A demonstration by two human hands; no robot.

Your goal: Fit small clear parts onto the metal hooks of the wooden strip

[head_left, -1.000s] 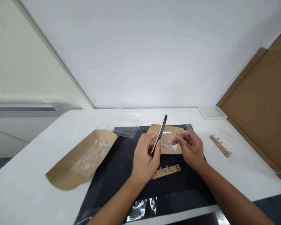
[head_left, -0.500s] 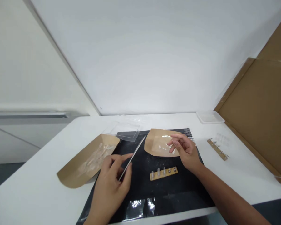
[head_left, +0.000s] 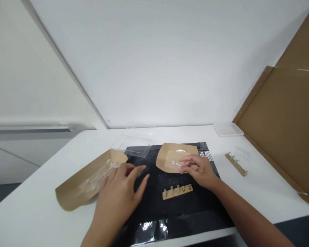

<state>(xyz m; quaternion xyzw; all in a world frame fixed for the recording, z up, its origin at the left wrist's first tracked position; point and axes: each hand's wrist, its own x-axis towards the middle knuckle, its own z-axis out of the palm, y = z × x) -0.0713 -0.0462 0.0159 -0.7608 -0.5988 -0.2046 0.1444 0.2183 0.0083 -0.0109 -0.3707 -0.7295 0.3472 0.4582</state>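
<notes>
My left hand (head_left: 121, 192) lies low over the black mat (head_left: 154, 206), fingers spread around a thin dark file (head_left: 141, 170) whose tip shows past the fingertips. It sits beside a long brown paper tray (head_left: 74, 190) holding clear plastic pieces. My right hand (head_left: 198, 169) rests at the near edge of a smaller brown paper tray (head_left: 170, 154) with small pale bits, its fingers loosely curled and extended onto the tray. A small wooden strip with metal pegs (head_left: 177, 191) lies on the mat between my wrists.
A clear plastic lid (head_left: 132, 145) lies behind the mat. A second pegged wooden strip (head_left: 235, 164) and a shallow clear tray (head_left: 228, 129) sit to the right on the white table (head_left: 260, 185). A large cardboard sheet (head_left: 285, 130) leans at the right edge.
My left hand has swung the file down from upright near the small tray to flat on the mat at the left. My right hand dropped onto the small tray.
</notes>
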